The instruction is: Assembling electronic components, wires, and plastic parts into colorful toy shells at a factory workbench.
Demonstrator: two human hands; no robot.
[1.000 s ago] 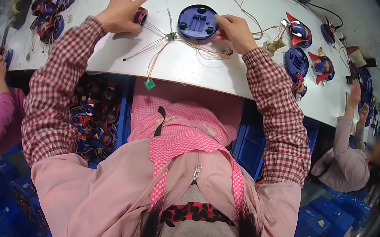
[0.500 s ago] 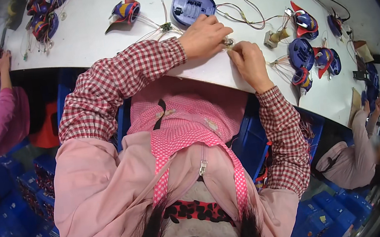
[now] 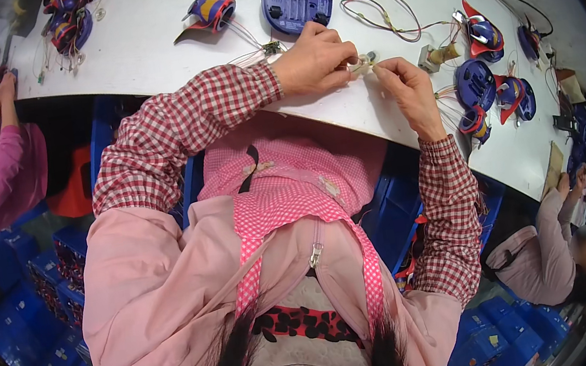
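Observation:
My left hand [image 3: 317, 60] is closed in a pinch at the table's front edge, just before the round dark-blue plastic casing [image 3: 297, 2]. My right hand [image 3: 410, 90] faces it, thumb and forefinger pressed together. Between the two sets of fingertips is a small pale, partly shiny piece with thin strands [image 3: 367, 62], too small to name. Both hands seem to grip it. A small green circuit board [image 3: 271, 48] with thin wires lies left of my left hand, joined toward a blue, red and yellow plastic shell [image 3: 211, 12].
Looped wires [image 3: 382, 16] lie right of the casing. A yellowish cylinder with a metal end [image 3: 439, 54] and several coloured shells [image 3: 484, 35] stand at the right. More wired shells [image 3: 69, 27] lie far left. Co-workers sit at left [image 3: 3, 177] and right [image 3: 539, 254].
My right hand has moved right, so the gap between my fingertips is wider and the pale piece shows more. The view has shifted slightly; the casing sits farther from the looped wires.

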